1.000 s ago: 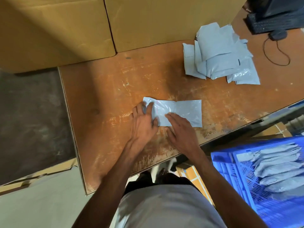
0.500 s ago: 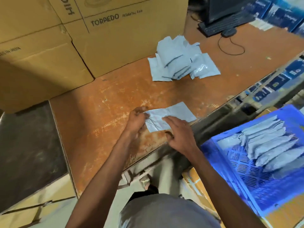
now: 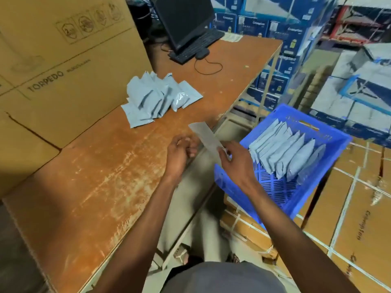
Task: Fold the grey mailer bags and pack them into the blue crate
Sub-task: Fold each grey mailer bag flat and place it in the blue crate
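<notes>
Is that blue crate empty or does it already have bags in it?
Partly filled: the blue crate holds a row of folded grey bags leaning on edge, with bare floor showing in front.

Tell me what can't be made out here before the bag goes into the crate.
- Head view: right hand covers the lower end of the folded mailer bag; its fold is unseen.
- Blue crate: packed bags overlap; count unclear.
- Left hand: fingers curl away; contents hidden.
- Right-side cartons: blurred print.

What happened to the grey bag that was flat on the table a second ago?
The right hand lifted the folded mailer bag off the table toward the blue crate. The left hand let go. The unfolded pile and the crate's bags stayed put.
</notes>
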